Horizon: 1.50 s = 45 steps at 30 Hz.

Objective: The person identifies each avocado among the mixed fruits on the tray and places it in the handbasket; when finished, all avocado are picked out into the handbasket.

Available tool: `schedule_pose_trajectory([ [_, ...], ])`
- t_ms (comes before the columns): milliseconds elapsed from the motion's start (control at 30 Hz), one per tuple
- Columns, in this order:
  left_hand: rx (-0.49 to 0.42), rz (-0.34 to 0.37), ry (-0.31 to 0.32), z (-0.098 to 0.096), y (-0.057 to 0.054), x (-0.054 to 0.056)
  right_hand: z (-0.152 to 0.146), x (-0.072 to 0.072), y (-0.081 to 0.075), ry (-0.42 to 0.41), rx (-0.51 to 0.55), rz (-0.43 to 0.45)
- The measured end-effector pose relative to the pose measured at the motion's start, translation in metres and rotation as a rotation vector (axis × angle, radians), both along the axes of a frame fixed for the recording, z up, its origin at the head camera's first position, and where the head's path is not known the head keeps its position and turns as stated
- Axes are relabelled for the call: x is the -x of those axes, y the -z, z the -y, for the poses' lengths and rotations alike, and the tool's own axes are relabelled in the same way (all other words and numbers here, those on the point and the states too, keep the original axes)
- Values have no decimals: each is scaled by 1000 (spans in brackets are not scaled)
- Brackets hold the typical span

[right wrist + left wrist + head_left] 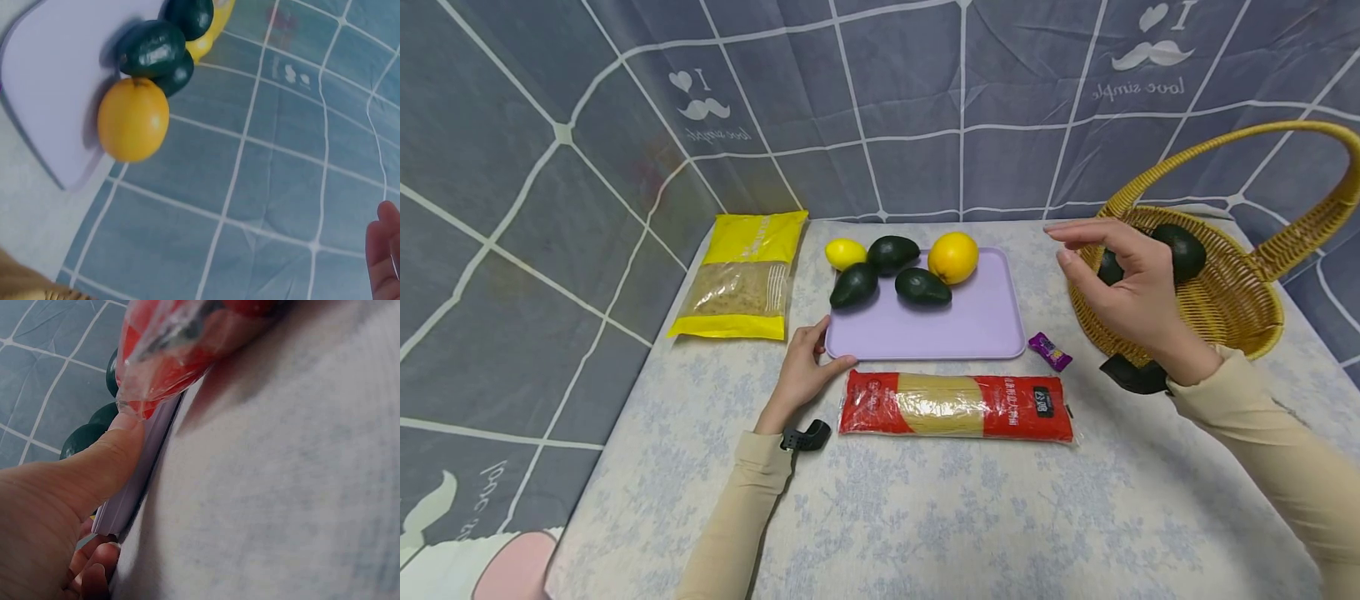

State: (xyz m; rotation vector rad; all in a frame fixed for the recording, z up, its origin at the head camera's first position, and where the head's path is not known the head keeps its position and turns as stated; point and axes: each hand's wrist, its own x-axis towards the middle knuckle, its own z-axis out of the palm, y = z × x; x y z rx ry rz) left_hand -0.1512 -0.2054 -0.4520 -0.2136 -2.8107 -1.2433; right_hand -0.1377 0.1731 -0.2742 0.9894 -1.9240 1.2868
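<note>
My left hand [805, 367] grips the near left corner of a lilac tray [925, 337], fingers at its left side and thumb along the front edge. In the left wrist view the thumb tip meets the end of a red noodle packet [169, 356]. Three avocados [923, 287], a lemon [846, 254] and an orange [953, 257] are grouped on the tray's left and back part, the lemon at its rim. Raised over the left side of a wicker basket [1255, 287], my right hand [1131, 279] holds nothing, fingers loosely bent. Avocados [1180, 252] lie in the basket, partly hidden behind the hand.
A yellow bag of grain [741, 279] lies left of the tray. The noodle packet lies right in front of the tray. A purple wrapped candy [1050, 352] is between tray and basket. The basket's tall handle [1232, 137] arches up at the right; a grey curtain [910, 100] hangs behind.
</note>
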Motion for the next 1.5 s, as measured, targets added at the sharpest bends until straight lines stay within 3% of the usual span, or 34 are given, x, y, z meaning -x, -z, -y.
schedule_pose_trajectory([
  [167, -6, 0, -2, 0, 0, 0, 13, 4, -1, -33, -99, 51],
  [467, -12, -1, -1, -1, 0, 1, 26, 36, 29, -33, -216, 217],
  [967, -16, -4, 0, -1, -1, 0, 56, 70, 50, -101, -333, 448],
  [1367, -15, 10, -3, 0, -1, 0, 78, 87, 65, -49, -543, 615],
  [1500, -15, -2, 0, 0, -1, 0, 83, 92, 70, -24, -592, 630],
])
